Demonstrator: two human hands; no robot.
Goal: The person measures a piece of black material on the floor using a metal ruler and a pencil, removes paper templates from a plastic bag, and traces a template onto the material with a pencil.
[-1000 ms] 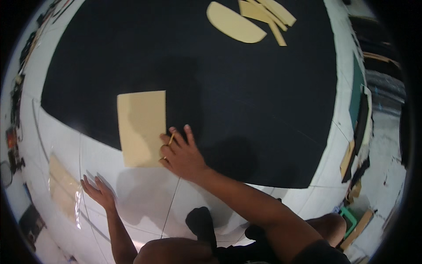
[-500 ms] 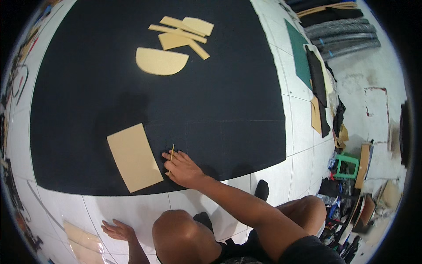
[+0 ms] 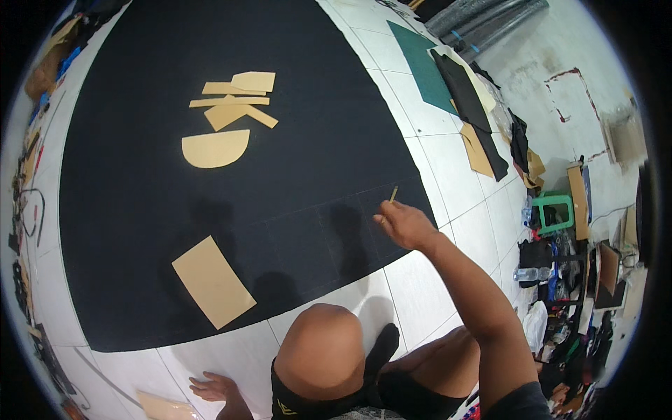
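Note:
A large black cloth covers much of the tiled floor, with faint straight lines marked near its front right. Over its right edge is my right hand, closed around a thin yellow pencil whose end sticks up past the fingers. My left hand rests at the white floor in front of the cloth, its fingers spread and holding nothing. Between them, a tan rectangular card pattern lies at the cloth's front edge. Farther back are a half-round card piece and several card strips, some overlapping.
Green sheet and dark folded fabric lie on the floor to the right. Beyond them are a green plastic stool, a plastic bottle and clutter along the wall. A tan packet sits at the lower left.
My right hand has moved right with the pencil, from beside the rectangular card to the cloth's right side. The view has shifted and turned; my left hand stays low by the floor.

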